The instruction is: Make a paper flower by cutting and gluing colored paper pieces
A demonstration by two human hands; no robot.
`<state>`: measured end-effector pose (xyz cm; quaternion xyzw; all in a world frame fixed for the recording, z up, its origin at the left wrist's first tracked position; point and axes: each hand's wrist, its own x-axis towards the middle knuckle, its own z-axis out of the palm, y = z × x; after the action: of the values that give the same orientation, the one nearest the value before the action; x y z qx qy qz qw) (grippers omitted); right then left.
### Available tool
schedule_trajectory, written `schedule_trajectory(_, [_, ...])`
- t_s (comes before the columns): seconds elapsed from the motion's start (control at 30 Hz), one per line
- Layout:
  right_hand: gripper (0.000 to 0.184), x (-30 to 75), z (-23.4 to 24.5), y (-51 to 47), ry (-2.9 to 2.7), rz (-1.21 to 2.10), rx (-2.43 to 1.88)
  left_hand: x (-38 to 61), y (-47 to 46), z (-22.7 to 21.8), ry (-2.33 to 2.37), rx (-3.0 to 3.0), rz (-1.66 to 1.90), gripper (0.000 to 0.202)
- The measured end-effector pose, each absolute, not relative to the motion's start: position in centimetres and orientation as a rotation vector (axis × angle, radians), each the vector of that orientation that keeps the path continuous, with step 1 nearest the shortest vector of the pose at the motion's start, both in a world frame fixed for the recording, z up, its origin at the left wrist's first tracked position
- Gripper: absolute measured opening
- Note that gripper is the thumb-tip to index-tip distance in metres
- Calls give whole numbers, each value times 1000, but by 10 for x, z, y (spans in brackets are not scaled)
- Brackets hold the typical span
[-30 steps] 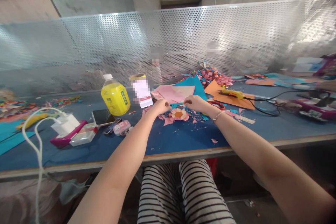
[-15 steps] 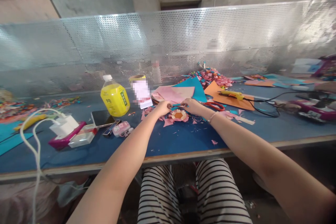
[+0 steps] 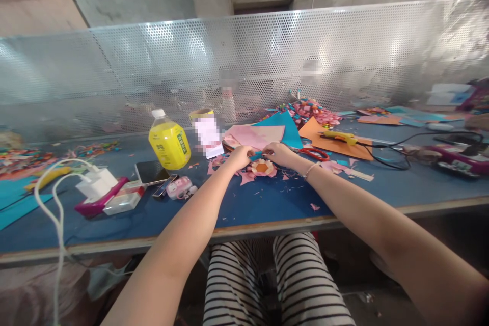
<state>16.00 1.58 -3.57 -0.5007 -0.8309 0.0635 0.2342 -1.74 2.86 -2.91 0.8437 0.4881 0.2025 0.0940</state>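
Note:
My left hand (image 3: 239, 156) and my right hand (image 3: 280, 154) are stretched out to the middle of the blue table (image 3: 267, 204), fingers curled and pinched toward each other. A thin strip seems to run between their fingertips, too small to name. Just in front of them lies a pink paper flower with an orange centre (image 3: 262, 167), amid pink paper scraps. Pink sheets (image 3: 250, 136) and a blue sheet (image 3: 284, 125) lie right behind the hands.
A yellow drink bottle (image 3: 169, 142), a phone (image 3: 152, 172), a white charger with cable (image 3: 95, 182) and a pink box sit to the left. Red scissors (image 3: 315, 153), an orange sheet with a yellow glue gun (image 3: 338, 136) and black cables lie to the right. A perforated metal screen (image 3: 244, 61) closes the back.
My hands have drawn closer together above the paper flower, the right one moving left. My legs under the table have shifted.

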Motion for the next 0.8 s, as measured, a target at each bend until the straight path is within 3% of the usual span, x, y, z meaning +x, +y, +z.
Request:
schedule_trajectory(0.33, [13,153,-38,21,-2241,174,-1316,-14,23,-26,1464,2493,576,24])
schedule_trajectory(0.8, [11,153,-30,17,-1863,350,-1068,2,7,-11,1303,2424,1022,15])
